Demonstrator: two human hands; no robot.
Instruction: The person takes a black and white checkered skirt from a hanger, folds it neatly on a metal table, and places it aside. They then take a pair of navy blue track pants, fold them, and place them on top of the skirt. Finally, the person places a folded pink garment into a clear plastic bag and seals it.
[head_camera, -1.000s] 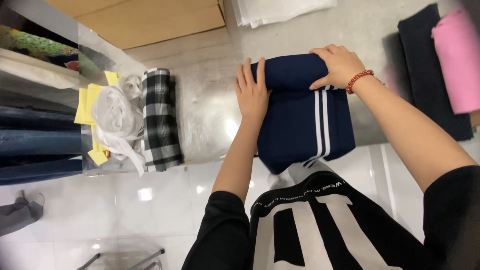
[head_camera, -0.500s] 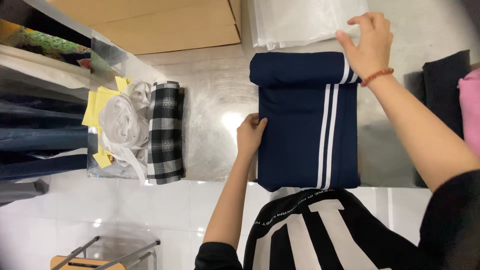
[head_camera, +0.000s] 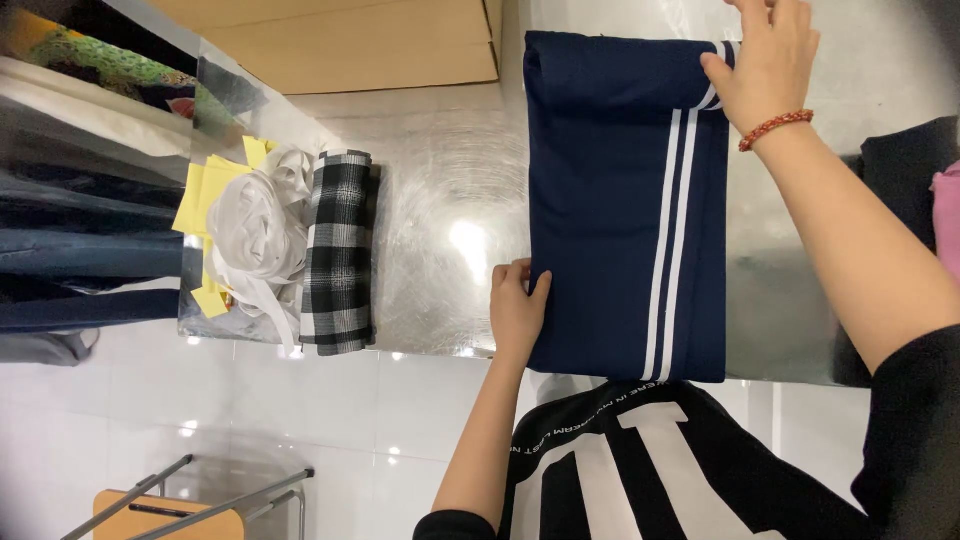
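A folded navy garment (head_camera: 625, 210) with two white stripes lay flat on the steel desk (head_camera: 440, 200), its lower edge at the desk's near edge. The left hand (head_camera: 518, 310) pressed on the garment's left edge near that corner, fingers together and flat. The right hand (head_camera: 765, 60) rested on the far right corner over the rolled fold, fingers curled on the cloth. To the left, past a bare strip of steel, sat a rolled plaid cloth (head_camera: 340, 255) and a white bundle (head_camera: 250, 230) with yellow tags. A cardboard sheet (head_camera: 360, 40) lay along the far edge. Dark cloth (head_camera: 900, 170) and pink cloth (head_camera: 945, 225) crowded the right side.
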